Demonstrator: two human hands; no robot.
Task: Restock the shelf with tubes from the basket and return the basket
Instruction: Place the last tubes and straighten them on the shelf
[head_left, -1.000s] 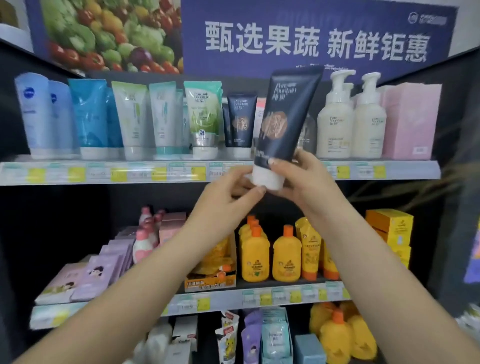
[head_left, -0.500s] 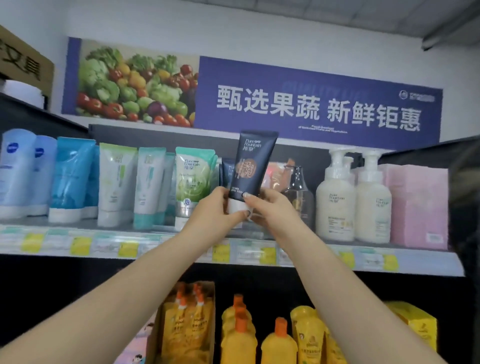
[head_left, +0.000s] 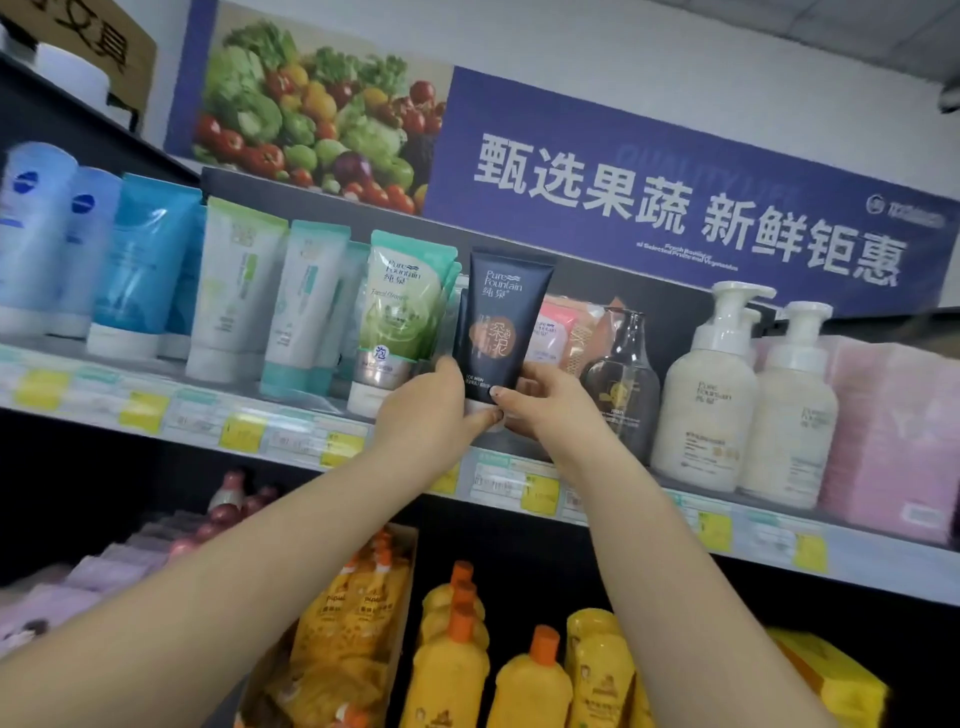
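Observation:
A dark navy tube (head_left: 502, 322) with a copper round label stands cap down at the top shelf (head_left: 291, 441), between a green tube (head_left: 397, 312) and a pink tube (head_left: 553, 332). My left hand (head_left: 431, 413) grips its white cap from the left. My right hand (head_left: 540, 410) holds the cap and lower body from the right. Another dark tube behind it is mostly hidden. The basket is not in view.
Blue and white tubes (head_left: 150, 265) line the shelf to the left. A clear pump bottle (head_left: 621, 384), two white pump bottles (head_left: 711, 395) and pink boxes (head_left: 893, 436) stand to the right. Yellow bottles (head_left: 452, 665) fill the shelf below. A blue banner (head_left: 675, 208) hangs above.
Both hands carried the navy tube up and back onto the top shelf, into the gap by the green tube. The camera tilted up and moved closer.

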